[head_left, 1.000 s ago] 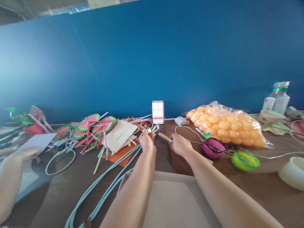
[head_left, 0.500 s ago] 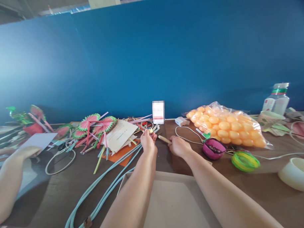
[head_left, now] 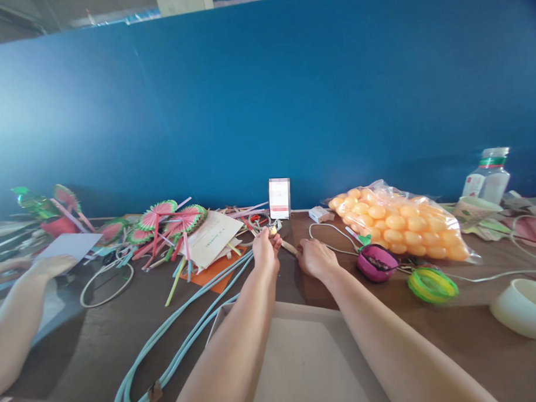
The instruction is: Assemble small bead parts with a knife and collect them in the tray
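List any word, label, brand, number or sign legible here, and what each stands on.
No text is legible.
Off-white rectangular paper sheet: printed line, too small.
Green-banded clear plastic bottle: print blurred.
Small white rectangular box: marks too small.
Upright white rectangular screen: pixelated, unreadable.

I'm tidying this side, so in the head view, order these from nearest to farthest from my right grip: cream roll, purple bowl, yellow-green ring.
1. Purple bowl, just right of your right grip.
2. Yellow-green ring, farther right, between the bowl and the roll.
3. Cream roll, at the picture's right edge.
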{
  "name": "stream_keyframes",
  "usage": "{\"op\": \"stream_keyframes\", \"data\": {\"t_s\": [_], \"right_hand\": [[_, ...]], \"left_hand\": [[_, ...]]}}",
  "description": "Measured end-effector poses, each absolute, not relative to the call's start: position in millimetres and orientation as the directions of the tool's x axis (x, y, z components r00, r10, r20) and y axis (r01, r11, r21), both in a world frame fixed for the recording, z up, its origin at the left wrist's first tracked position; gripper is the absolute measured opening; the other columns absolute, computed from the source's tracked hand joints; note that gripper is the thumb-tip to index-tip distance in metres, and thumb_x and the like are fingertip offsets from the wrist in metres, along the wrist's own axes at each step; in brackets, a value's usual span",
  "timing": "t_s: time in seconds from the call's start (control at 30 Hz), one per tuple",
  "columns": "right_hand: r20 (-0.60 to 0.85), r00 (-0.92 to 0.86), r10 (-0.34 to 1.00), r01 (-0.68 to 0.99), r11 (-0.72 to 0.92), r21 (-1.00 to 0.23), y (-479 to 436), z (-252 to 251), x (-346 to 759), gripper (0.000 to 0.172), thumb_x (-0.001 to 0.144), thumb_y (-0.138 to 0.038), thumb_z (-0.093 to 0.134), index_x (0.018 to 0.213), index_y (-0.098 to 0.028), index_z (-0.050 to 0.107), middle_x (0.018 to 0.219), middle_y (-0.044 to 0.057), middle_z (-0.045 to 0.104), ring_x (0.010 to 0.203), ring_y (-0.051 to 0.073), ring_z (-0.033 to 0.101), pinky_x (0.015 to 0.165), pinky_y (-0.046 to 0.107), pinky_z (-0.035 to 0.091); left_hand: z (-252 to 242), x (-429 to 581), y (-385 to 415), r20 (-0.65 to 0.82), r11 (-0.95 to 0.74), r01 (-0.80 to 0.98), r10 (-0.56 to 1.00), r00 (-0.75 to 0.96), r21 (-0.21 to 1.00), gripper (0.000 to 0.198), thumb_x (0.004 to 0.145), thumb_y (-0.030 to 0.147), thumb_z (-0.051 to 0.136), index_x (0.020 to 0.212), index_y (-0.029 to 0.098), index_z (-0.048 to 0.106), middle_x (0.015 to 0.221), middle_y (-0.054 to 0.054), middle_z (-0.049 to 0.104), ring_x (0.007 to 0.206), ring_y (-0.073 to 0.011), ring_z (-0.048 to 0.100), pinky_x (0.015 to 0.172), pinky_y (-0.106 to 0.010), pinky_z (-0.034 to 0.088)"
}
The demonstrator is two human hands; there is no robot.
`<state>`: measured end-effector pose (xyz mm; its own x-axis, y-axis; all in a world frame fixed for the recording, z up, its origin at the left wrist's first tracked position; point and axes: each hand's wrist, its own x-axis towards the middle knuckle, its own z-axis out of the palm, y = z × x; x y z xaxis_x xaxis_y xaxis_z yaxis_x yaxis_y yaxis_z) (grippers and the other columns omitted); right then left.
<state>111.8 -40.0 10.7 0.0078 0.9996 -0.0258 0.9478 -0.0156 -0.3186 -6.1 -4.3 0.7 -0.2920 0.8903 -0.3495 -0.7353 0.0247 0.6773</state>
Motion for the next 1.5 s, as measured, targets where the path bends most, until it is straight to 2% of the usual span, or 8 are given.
{"op": "stream_keyframes", "data": {"t_s": [0.2,0.43,0.53,0.7,0.9,1.17,1.37,1.5], "right_hand": [[0.178,0.081,0.981,0.679,0.077,-0.731,-23,5,115,0.031,0.090,-0.024,0.047,0.116,-0.018,0.062,0.119,0.010,0.066,0.111,0.020,0.061,0.095,0.031,0.044],[0.091,0.115,0.989,0.263,0.058,-0.963,-20,5,115,0.034,0.088,-0.041,0.053,0.110,-0.018,0.064,0.108,0.009,0.071,0.094,0.020,0.068,0.077,0.029,0.053],[0.100,0.095,0.990,0.198,0.080,-0.977,-21,5,115,0.034,0.085,-0.042,0.057,0.109,-0.019,0.065,0.105,0.008,0.071,0.090,0.020,0.068,0.075,0.030,0.054],[0.191,0.106,0.976,0.247,0.160,-0.956,-20,5,116,0.027,0.084,-0.038,0.058,0.102,-0.019,0.067,0.103,0.007,0.072,0.096,0.020,0.067,0.086,0.033,0.051],[0.209,0.129,0.969,0.274,0.167,-0.947,-18,3,117,0.025,0.085,-0.036,0.056,0.100,-0.020,0.068,0.104,0.007,0.072,0.096,0.020,0.067,0.086,0.033,0.051],[0.110,0.153,0.982,0.211,0.077,-0.975,-21,4,115,0.035,0.085,-0.047,0.052,0.101,-0.020,0.068,0.097,0.007,0.072,0.084,0.020,0.069,0.069,0.031,0.054],[0.227,0.237,0.945,0.348,0.136,-0.927,-15,-2,116,0.035,0.082,-0.048,0.053,0.093,-0.018,0.067,0.096,0.008,0.072,0.093,0.022,0.067,0.085,0.034,0.051],[0.258,0.263,0.930,0.338,0.162,-0.927,-17,4,115,0.035,0.082,-0.047,0.053,0.098,-0.017,0.064,0.094,0.008,0.071,0.086,0.021,0.068,0.078,0.034,0.053]], "left_hand": [[0,-2,-5,-0.314,0.124,-0.709,0.939,-0.143,0.694,0.009,0.086,0.021,0.057,0.089,0.013,0.057,0.068,-0.002,0.061,0.054,-0.0084,0.058,0.055,-0.019,0.049],[5,1,-16,-0.193,0.218,-0.619,0.975,0.109,0.754,0.015,0.079,0.022,0.066,0.089,0.013,0.060,0.072,-0.003,0.062,0.056,-0.0083,0.059,0.059,-0.020,0.050],[4,0,-17,-0.161,0.205,-0.613,0.979,0.127,0.763,0.018,0.077,0.023,0.068,0.090,0.014,0.060,0.074,-0.003,0.062,0.058,-0.0091,0.060,0.062,-0.021,0.051],[3,0,-18,-0.105,0.177,-0.607,0.983,0.152,0.775,0.020,0.076,0.025,0.071,0.089,0.013,0.062,0.077,-0.004,0.064,0.062,-0.0108,0.061,0.066,-0.024,0.053],[7,2,-20,-0.047,0.166,-0.591,0.976,0.212,0.789,0.025,0.069,0.027,0.079,0.085,0.012,0.066,0.079,-0.006,0.067,0.067,-0.0114,0.062,0.071,-0.024,0.052],[4,3,-17,-0.115,0.181,-0.601,0.982,0.148,0.778,0.023,0.071,0.026,0.078,0.084,0.010,0.066,0.073,-0.004,0.064,0.061,-0.0085,0.060,0.064,-0.020,0.052],[3,4,-13,-0.199,0.189,-0.553,0.979,0.043,0.811,0.022,0.071,0.026,0.076,0.081,0.012,0.063,0.071,-0.004,0.064,0.056,-0.0085,0.060,0.059,-0.021,0.052],[-3,4,-9,-0.238,0.192,-0.509,0.971,-0.025,0.839,0.020,0.072,0.026,0.074,0.078,0.012,0.062,0.066,-0.002,0.060,0.052,-0.0067,0.056,0.058,-0.020,0.051]]}}
